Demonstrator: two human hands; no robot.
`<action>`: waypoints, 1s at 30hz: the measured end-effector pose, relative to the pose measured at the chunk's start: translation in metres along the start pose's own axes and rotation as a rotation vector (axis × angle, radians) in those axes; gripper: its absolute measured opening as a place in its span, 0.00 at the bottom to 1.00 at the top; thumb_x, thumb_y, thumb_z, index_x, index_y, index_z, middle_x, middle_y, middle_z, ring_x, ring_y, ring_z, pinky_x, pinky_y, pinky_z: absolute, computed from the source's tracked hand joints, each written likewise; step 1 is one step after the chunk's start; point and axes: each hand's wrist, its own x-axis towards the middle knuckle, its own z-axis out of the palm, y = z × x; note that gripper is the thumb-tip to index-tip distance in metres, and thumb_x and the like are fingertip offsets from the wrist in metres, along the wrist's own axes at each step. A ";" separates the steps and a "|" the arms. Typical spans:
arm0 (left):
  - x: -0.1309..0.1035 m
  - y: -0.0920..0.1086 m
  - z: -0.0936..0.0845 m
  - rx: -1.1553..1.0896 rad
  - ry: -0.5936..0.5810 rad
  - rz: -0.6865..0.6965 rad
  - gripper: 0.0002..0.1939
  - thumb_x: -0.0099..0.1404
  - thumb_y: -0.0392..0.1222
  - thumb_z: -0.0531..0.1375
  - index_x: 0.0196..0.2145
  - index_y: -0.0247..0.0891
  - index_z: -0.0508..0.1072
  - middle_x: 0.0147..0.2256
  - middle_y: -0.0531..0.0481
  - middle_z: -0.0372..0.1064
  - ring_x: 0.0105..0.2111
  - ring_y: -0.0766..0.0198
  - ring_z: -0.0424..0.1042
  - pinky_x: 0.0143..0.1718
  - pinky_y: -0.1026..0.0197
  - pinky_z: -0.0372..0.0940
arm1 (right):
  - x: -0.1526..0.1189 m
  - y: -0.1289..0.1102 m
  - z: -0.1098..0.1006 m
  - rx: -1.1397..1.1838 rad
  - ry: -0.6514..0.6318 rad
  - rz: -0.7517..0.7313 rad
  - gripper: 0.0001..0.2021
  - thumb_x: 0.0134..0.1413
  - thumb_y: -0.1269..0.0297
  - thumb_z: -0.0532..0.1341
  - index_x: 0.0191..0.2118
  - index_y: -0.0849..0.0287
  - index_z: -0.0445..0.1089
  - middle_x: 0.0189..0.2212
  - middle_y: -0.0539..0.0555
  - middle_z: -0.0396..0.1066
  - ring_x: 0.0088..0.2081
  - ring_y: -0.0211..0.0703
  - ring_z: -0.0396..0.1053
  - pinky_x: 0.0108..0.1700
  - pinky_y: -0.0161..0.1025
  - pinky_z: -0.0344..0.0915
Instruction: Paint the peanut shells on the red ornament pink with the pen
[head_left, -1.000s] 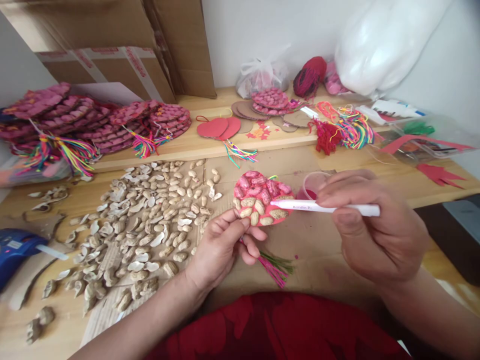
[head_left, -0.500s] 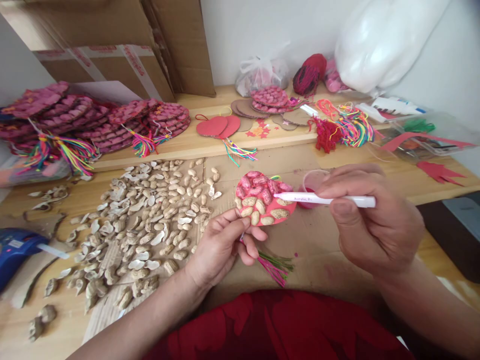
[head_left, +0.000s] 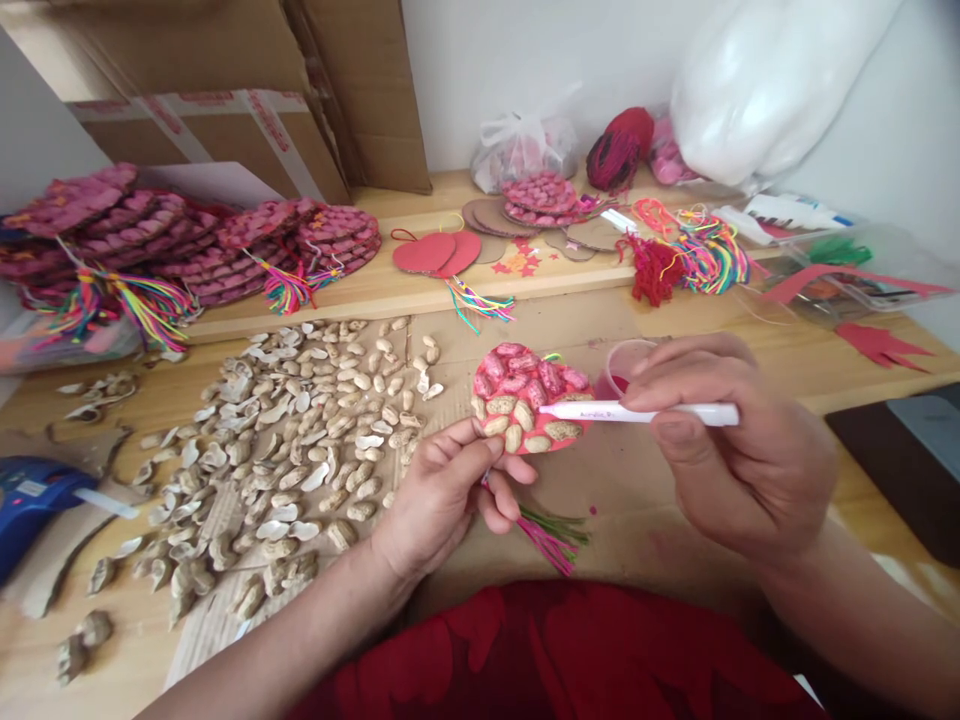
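My left hand (head_left: pixel 457 480) pinches the lower left edge of a round red disc (head_left: pixel 576 437) covered with peanut shells. The shells on its upper half are pink; those lower down keep their natural tan. A green and magenta tassel (head_left: pixel 553 540) hangs below the disc. Between the thumb and fingers of my right hand (head_left: pixel 739 440) is a white acrylic marker (head_left: pixel 645 413), its tip over the disc's middle beside a tan shell. Whether the tip touches cannot be made out. Just behind the marker stands a small clear cup (head_left: pixel 628 360) with red contents.
Loose peanut shells (head_left: pixel 300 430) spread over the cardboard at left, near a blue glue gun (head_left: pixel 37 505). Stacks of pink shell discs (head_left: pixel 337 240) line the raised shelf, with red discs (head_left: pixel 426 254), colourful tassels (head_left: pixel 712 250) and a plastic box (head_left: pixel 885 270) further right.
My right hand has moved the marker slightly left and down, from a pink shell toward the tan ones. My left hand and the disc have barely shifted.
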 end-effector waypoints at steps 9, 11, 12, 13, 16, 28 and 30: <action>-0.002 0.001 0.004 0.072 0.012 -0.002 0.08 0.68 0.41 0.63 0.36 0.32 0.74 0.30 0.47 0.80 0.17 0.71 0.73 0.15 0.73 0.68 | 0.000 0.000 -0.002 -0.033 0.036 0.024 0.08 0.59 0.70 0.59 0.41 0.52 0.73 0.34 0.52 0.74 0.43 0.48 0.73 0.47 0.52 0.70; -0.002 0.001 0.005 0.084 0.017 0.002 0.08 0.67 0.41 0.64 0.36 0.33 0.74 0.30 0.47 0.80 0.17 0.71 0.72 0.15 0.72 0.68 | 0.000 0.001 -0.002 -0.076 0.053 0.001 0.09 0.58 0.71 0.60 0.42 0.52 0.73 0.34 0.52 0.75 0.44 0.49 0.73 0.47 0.52 0.69; -0.002 0.000 0.005 0.090 0.021 0.004 0.08 0.67 0.42 0.64 0.36 0.33 0.74 0.30 0.47 0.80 0.17 0.71 0.72 0.15 0.72 0.68 | 0.001 0.001 -0.003 -0.085 0.066 -0.011 0.09 0.58 0.71 0.60 0.42 0.52 0.73 0.33 0.52 0.75 0.43 0.49 0.73 0.47 0.52 0.69; -0.002 0.000 0.005 0.098 0.025 0.007 0.08 0.67 0.42 0.64 0.36 0.33 0.74 0.30 0.47 0.80 0.16 0.71 0.72 0.15 0.72 0.69 | 0.001 0.002 -0.003 -0.080 0.070 -0.022 0.09 0.57 0.71 0.60 0.42 0.52 0.73 0.33 0.52 0.75 0.43 0.48 0.72 0.47 0.52 0.69; -0.002 -0.001 0.006 0.125 0.033 0.016 0.10 0.66 0.44 0.65 0.37 0.34 0.74 0.31 0.47 0.80 0.17 0.70 0.73 0.16 0.71 0.69 | 0.001 0.002 -0.003 -0.050 0.025 -0.033 0.08 0.58 0.71 0.59 0.41 0.53 0.72 0.32 0.52 0.75 0.42 0.48 0.72 0.46 0.51 0.69; 0.000 -0.005 0.002 0.158 0.060 0.039 0.10 0.67 0.44 0.65 0.37 0.34 0.73 0.33 0.47 0.80 0.19 0.69 0.75 0.18 0.71 0.70 | 0.009 0.026 -0.022 -0.459 0.348 0.110 0.05 0.59 0.63 0.61 0.34 0.56 0.73 0.27 0.52 0.73 0.32 0.43 0.67 0.39 0.45 0.62; 0.000 -0.004 0.003 0.162 0.072 0.040 0.11 0.66 0.45 0.66 0.37 0.34 0.74 0.33 0.46 0.80 0.19 0.69 0.75 0.18 0.71 0.70 | 0.009 0.034 -0.027 -0.555 0.222 0.148 0.06 0.59 0.62 0.62 0.33 0.56 0.72 0.27 0.52 0.74 0.34 0.43 0.68 0.40 0.43 0.63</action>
